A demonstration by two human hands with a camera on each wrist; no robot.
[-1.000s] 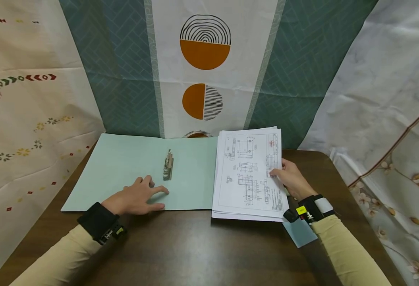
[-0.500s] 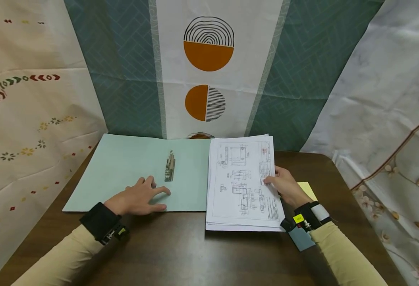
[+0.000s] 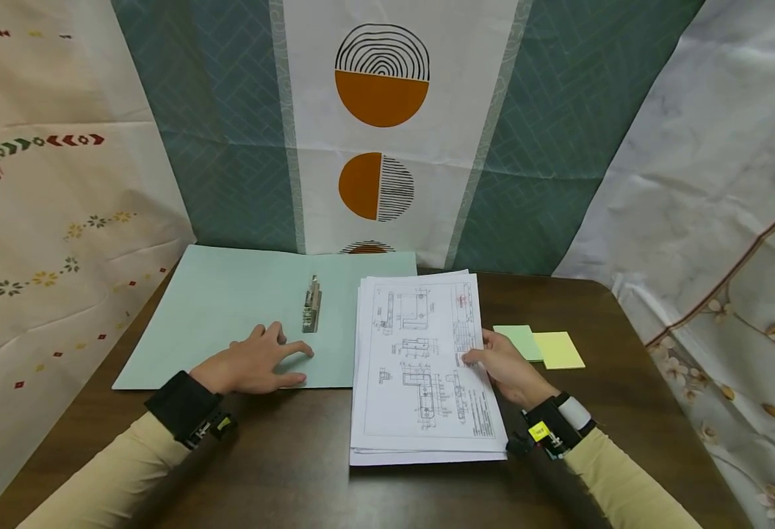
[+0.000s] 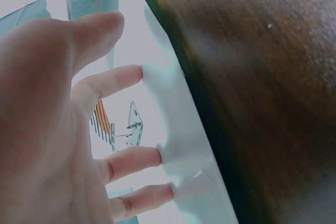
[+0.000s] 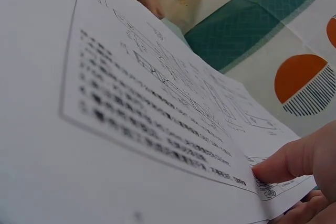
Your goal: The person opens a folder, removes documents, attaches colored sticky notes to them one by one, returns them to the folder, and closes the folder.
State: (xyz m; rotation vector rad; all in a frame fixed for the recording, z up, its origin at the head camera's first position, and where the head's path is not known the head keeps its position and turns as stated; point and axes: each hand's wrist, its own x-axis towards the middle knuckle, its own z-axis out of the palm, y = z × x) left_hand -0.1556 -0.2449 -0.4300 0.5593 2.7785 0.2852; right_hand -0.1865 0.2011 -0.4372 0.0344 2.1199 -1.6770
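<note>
My right hand [image 3: 516,371] pinches a stack of printed drawing sheets [image 3: 420,404] at its right edge. In the right wrist view the thumb [image 5: 286,163] lies on top of the sheets, with other fingers below. The stack overlaps the right part of an open pale green folder [image 3: 228,286] and reaches past its front edge. A metal clip [image 3: 311,305] stands at the middle of the folder. With fingers spread, my left hand [image 3: 255,364] rests on the folder's left part near the front edge; its fingertips touch the surface in the left wrist view.
To the right of the stack lie a green sticky note [image 3: 519,342] and a yellow sticky note [image 3: 559,350] on the dark wooden table [image 3: 625,411]. Patterned cloth [image 3: 387,139] hangs behind the table and along both sides.
The sheets in my right hand have moved left and toward me, over the folder. Both sticky notes have come into fuller view, while a blue one is now hidden. My left hand has stayed put.
</note>
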